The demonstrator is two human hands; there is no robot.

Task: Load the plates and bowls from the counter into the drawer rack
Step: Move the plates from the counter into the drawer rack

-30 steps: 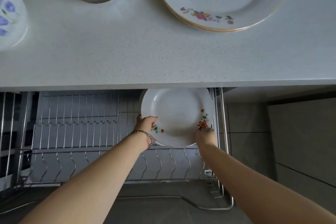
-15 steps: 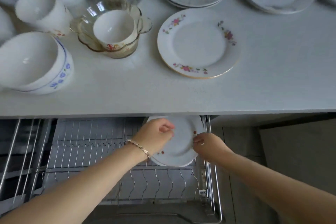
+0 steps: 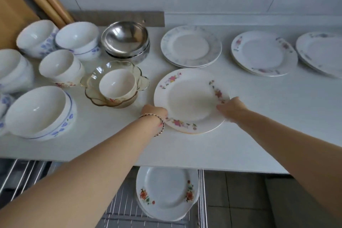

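Note:
A white plate with pink flowers (image 3: 190, 100) lies at the front middle of the white counter (image 3: 268, 116), on top of another plate. My left hand (image 3: 154, 112) grips its near left rim and my right hand (image 3: 230, 107) grips its right rim. Below the counter edge, white plates with orange flowers (image 3: 166, 192) stand in the wire drawer rack (image 3: 118, 207) at its right end. More plate stacks (image 3: 190, 46) (image 3: 262, 52) (image 3: 322, 52) lie further back.
Left of the plate stand a glass dish with a white bowl in it (image 3: 116, 85), steel bowls (image 3: 126, 40) and several white bowls with blue flowers (image 3: 40, 112). A wooden panel (image 3: 16, 15) rises at the far left. Tiled wall behind.
Both hands let go of the orange-flowered plate in the rack and rose to the counter. They now hold the rims of the pink-flowered plate. My view tilted up.

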